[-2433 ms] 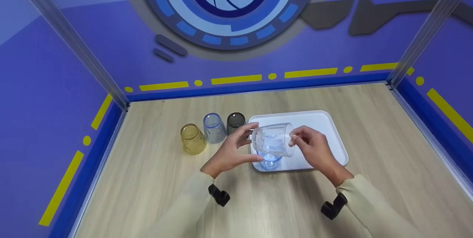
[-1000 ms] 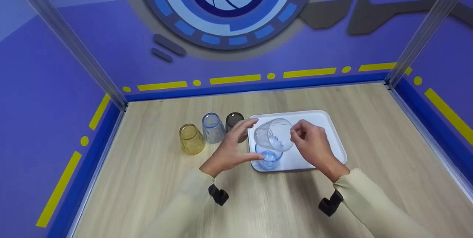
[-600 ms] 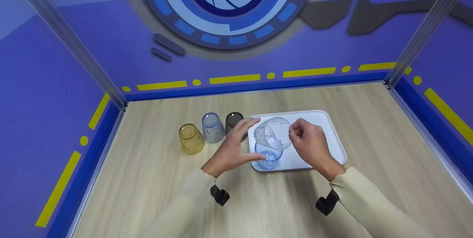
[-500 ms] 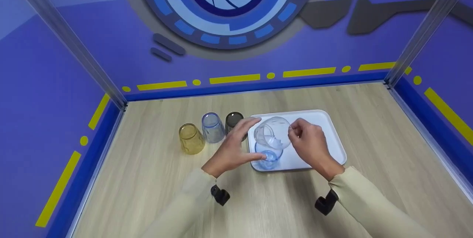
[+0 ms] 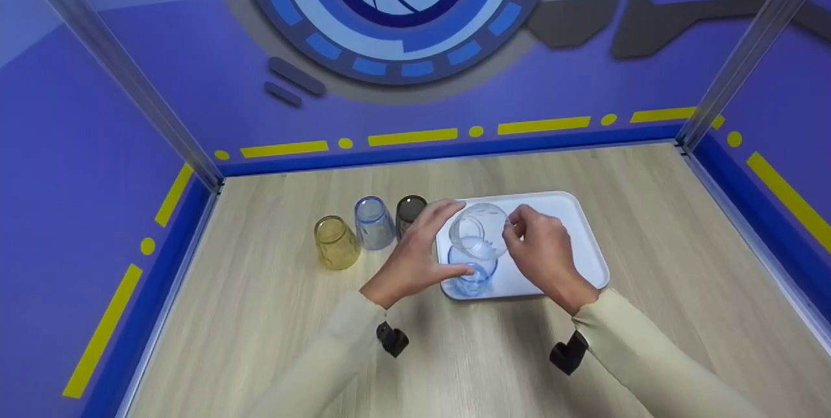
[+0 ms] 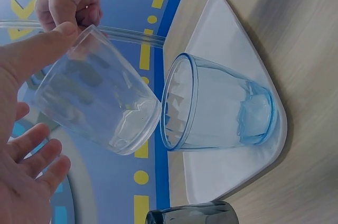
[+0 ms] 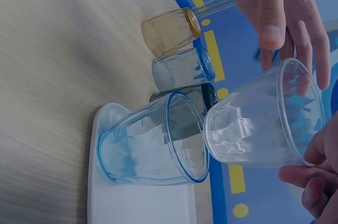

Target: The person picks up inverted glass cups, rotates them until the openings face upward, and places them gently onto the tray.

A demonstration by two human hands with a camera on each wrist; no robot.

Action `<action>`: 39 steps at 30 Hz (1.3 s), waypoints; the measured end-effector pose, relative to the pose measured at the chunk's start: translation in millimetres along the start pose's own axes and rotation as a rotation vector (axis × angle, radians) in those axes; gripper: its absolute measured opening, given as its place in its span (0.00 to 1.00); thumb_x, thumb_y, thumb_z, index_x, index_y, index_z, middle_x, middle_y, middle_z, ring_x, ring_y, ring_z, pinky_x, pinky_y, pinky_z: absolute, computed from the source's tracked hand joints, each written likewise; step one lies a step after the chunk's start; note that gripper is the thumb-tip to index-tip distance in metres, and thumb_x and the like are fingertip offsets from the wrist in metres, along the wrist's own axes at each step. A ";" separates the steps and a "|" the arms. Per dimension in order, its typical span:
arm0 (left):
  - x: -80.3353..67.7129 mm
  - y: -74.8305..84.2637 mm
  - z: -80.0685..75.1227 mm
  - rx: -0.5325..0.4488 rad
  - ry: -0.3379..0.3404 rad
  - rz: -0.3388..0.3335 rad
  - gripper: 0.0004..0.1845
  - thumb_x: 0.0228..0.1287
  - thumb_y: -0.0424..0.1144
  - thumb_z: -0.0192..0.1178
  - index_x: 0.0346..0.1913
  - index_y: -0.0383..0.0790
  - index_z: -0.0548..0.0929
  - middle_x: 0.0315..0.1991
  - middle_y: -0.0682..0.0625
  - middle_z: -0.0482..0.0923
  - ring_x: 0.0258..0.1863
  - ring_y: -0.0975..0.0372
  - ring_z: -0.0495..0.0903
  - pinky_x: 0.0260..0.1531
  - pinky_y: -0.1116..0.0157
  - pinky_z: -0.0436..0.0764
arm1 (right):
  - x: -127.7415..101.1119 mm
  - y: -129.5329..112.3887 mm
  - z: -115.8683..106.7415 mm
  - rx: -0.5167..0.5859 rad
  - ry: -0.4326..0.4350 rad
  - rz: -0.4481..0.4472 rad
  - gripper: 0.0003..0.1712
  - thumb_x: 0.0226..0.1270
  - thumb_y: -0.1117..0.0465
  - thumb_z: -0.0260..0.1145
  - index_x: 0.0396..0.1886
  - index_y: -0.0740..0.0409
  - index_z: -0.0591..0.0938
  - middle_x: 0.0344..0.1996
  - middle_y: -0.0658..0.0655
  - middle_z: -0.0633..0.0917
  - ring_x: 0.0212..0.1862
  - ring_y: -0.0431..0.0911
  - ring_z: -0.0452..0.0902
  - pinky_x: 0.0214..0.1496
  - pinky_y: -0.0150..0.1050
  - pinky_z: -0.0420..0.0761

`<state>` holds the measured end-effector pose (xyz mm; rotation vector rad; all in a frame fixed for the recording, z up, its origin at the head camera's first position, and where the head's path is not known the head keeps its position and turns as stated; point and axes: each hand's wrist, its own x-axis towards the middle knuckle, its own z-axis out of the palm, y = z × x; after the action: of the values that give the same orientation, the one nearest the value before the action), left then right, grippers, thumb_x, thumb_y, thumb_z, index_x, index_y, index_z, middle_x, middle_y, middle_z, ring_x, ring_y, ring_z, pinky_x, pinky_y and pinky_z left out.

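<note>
My right hand pinches the rim of a clear plastic cup between thumb and fingers. The cup tilts, its mouth facing up, and its base is right at the rim of a light blue cup. That blue cup stands upright on the near left corner of a white tray. Around the left side of the clear cup, my left hand is spread, thumb and fingers apart. In the left wrist view its thumb overlaps the clear cup's rim, while the other fingers stay away from the wall.
Left of the tray, three glasses stand upside down on the wooden table: an amber one, a blue-grey one and a dark grey one beside the tray's edge. Blue-purple panels enclose the table's back and sides.
The clear cup, earlier lying sideways between both hands, has swung mouth up with its base lowered to the blue cup's rim. The left hand has edged slightly right, the right hand slightly left.
</note>
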<state>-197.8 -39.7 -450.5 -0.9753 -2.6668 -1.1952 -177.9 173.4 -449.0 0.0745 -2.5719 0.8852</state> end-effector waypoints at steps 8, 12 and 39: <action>3.5 5.7 2.4 0.034 -0.010 -0.007 0.49 0.46 0.53 0.75 0.72 0.51 0.62 0.70 0.51 0.60 0.69 0.59 0.64 0.67 0.56 0.70 | 0.1 0.1 3.2 -0.072 0.057 -0.070 0.05 0.59 0.66 0.64 0.24 0.58 0.79 0.17 0.54 0.83 0.21 0.50 0.76 0.25 0.46 0.72; 4.8 7.7 4.4 0.054 -0.014 -0.013 0.49 0.47 0.51 0.76 0.73 0.52 0.62 0.70 0.52 0.60 0.69 0.60 0.64 0.67 0.58 0.70 | 0.2 -0.6 4.8 -0.093 0.083 -0.100 0.06 0.59 0.66 0.64 0.23 0.58 0.79 0.16 0.55 0.82 0.21 0.50 0.76 0.24 0.45 0.72; 13.2 18.3 15.0 0.227 -0.006 0.017 0.51 0.44 0.49 0.77 0.72 0.51 0.62 0.70 0.51 0.61 0.70 0.58 0.63 0.64 0.59 0.73 | 0.8 -7.7 11.5 -0.267 0.155 -0.230 0.08 0.56 0.65 0.68 0.21 0.61 0.79 0.13 0.56 0.81 0.20 0.51 0.78 0.27 0.45 0.65</action>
<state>-195.0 -13.3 -445.1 -0.9632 -2.7166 -0.8630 -181.5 160.4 -452.3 0.2104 -2.4502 0.4417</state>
